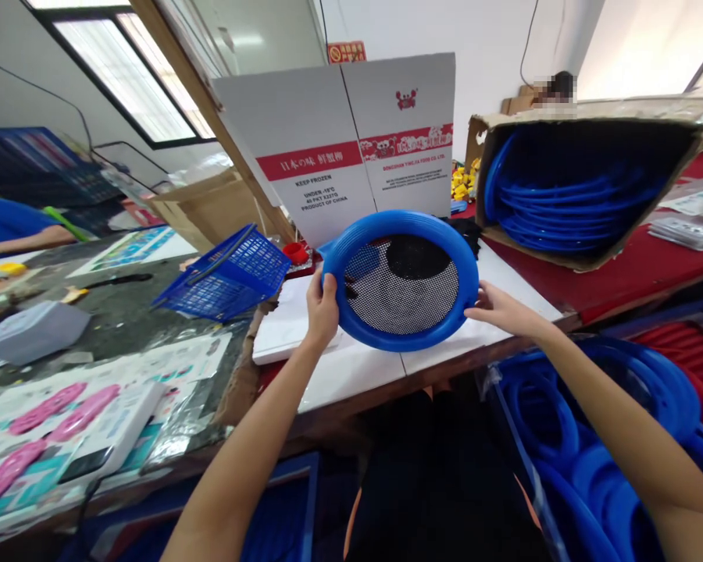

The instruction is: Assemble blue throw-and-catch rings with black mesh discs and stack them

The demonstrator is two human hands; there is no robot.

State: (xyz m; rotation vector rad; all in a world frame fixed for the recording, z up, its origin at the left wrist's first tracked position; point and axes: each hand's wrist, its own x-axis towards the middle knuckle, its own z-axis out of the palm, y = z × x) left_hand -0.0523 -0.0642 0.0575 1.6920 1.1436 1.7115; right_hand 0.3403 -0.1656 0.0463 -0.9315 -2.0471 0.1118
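A round blue plastic ring with a black mesh point(427, 300) across its middle is held up in front of me, tilted toward my face, above the white work surface point(387, 367). My left hand point(323, 311) grips the ring's left rim, thumb on the near face. At the lower right rim my right hand point(501, 308) pinches the edge between thumb and fingers. Through the mesh a dark shape shows behind the ring; I cannot tell what it is.
A printed white carton panel point(351, 148) stands behind. To the right, an open cardboard box point(591, 129) holds stacked blue rings; a bin of blue rings point(562, 421) sits below. On the left are a blue basket point(228, 273), pink pieces point(87, 410) and another person's arm point(35, 240).
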